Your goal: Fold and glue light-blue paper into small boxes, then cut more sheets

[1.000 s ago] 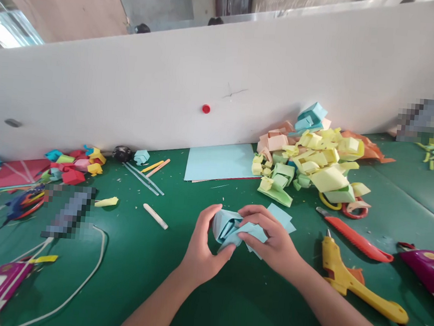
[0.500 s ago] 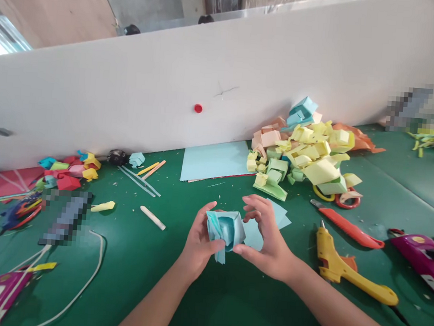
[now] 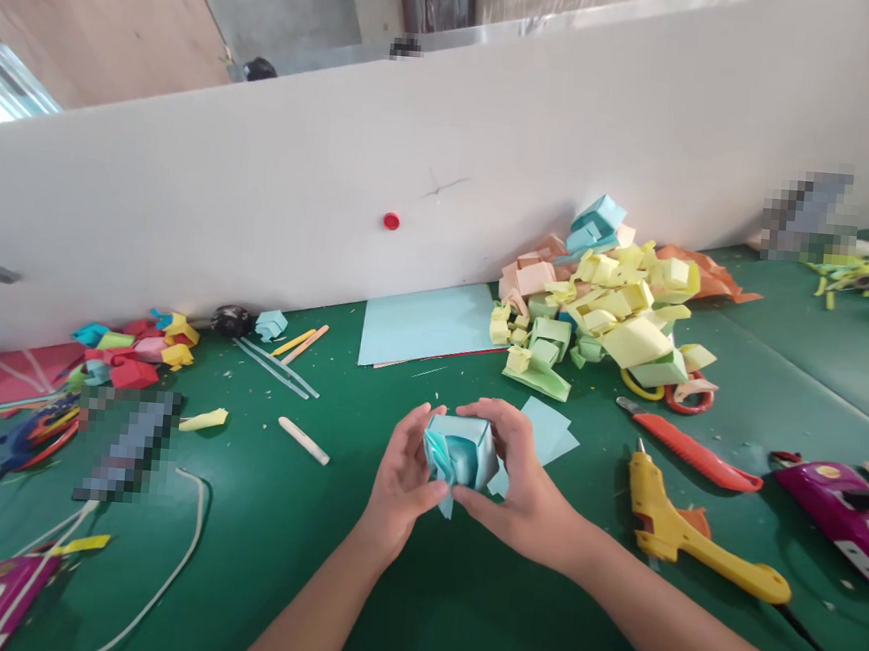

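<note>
Between my two hands, above the green table, is a small light-blue folded paper box (image 3: 468, 443) with an opening facing me and a paper flap hanging below. My left hand (image 3: 406, 476) is closed on its left side, thumb at the lower front edge. My right hand (image 3: 518, 467) grips the right side, fingers over the top and back, thumb near the lower edge. Light-blue paper pieces (image 3: 549, 427) lie on the table just behind my right hand. The far side of the box is hidden.
A yellow glue gun (image 3: 695, 542) and a red utility knife (image 3: 695, 451) lie to the right. Folded yellow, green and peach paper pieces (image 3: 617, 305) are heaped behind. Light-blue sheets (image 3: 426, 325) rest by the white partition (image 3: 302, 185). A phone (image 3: 131, 447) with a cable lies left.
My right hand has closed in from beside the paper box and now grips its right side. The box has turned slightly and moved a little to the right.
</note>
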Demonstrator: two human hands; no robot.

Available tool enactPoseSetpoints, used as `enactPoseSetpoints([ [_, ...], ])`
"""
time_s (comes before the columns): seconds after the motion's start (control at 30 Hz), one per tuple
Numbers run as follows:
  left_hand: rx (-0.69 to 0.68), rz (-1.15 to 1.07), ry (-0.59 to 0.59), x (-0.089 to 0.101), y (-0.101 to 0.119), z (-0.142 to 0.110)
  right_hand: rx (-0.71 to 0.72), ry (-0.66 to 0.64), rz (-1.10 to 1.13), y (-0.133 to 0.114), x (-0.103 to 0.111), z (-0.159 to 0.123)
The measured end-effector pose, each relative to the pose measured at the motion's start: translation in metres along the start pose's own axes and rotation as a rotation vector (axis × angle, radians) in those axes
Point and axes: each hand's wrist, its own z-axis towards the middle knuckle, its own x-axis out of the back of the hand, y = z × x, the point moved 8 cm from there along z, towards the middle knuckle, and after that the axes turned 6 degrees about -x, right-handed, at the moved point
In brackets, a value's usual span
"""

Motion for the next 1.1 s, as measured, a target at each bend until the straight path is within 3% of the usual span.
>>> enactPoseSetpoints([
  [0.13, -0.035, 0.052, 0.038, 0.009, 0.005, 0.001, 0.036, 0.097, -0.051, -0.009, 0.017, 0.005],
  [0.23, -0.052, 0.095, 0.052, 0.019, 0.003, 0.004, 0.126, 0.216, -0.162, -0.027, 0.048, 0.010],
  [0.4, -0.057, 0.203, 0.120, 0.029, -0.005, 0.006, 0.380, 0.402, -0.606, -0.067, 0.138, 0.031],
  [0.53, -0.036, 0.360, 0.136, 0.026, -0.006, 0.000, 0.411, 0.551, -0.919, -0.079, 0.222, 0.073],
  [0.63, -0.001, 0.470, 0.096, 0.025, -0.005, -0.003, 0.346, 0.517, -0.987, -0.074, 0.256, 0.105],
  [0.73, -0.021, 0.615, 0.041, 0.023, 0.003, -0.003, 0.338, 0.430, -0.847, -0.066, 0.250, 0.114],
  [0.83, -0.113, 0.789, 0.018, 0.009, 0.021, 0.003, 0.305, 0.309, -0.713, -0.061, 0.211, 0.101],
  [1.0, -0.455, 0.962, -0.040, -0.052, 0.075, 0.026, 0.151, 0.096, -0.561, -0.073, 0.131, 0.063],
  [1.1, -0.582, 1.030, -0.058, -0.079, 0.098, 0.036, 0.009, 0.010, -0.336, -0.076, 0.105, 0.044],
])
